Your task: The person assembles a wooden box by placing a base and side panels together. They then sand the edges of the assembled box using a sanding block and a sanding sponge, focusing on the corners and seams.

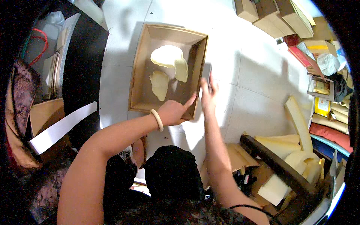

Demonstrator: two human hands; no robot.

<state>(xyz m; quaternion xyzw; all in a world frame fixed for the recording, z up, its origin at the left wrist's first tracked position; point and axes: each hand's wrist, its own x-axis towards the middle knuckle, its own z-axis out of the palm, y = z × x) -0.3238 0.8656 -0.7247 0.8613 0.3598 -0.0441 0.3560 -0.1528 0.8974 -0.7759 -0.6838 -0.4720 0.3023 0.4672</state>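
An open brown cardboard box (136, 80) rests on the pale tiled floor in front of me. Inside it lie three irregular cream-coloured foam-like pieces: a broad one (165, 56), a narrow one (181, 70) overlapping its right side, and a separate one (160, 85) nearer to me. My left hand (174, 111), with a cream bangle at the wrist, grips the box's near right corner, its index finger stretched along the rim. Just outside the right wall, my right hand (209, 93) is closed around a thin, dark, slightly blurred thing (210, 77) whose kind I cannot make out.
To the left stands a black panel (84, 63) with a white strip (63, 125) across it. Curved yellowish foam offcuts (300, 120) and a dark bar (275, 163) lie at the lower right. Cardboard boxes (275, 18) and stacked goods (328, 129) line the right side.
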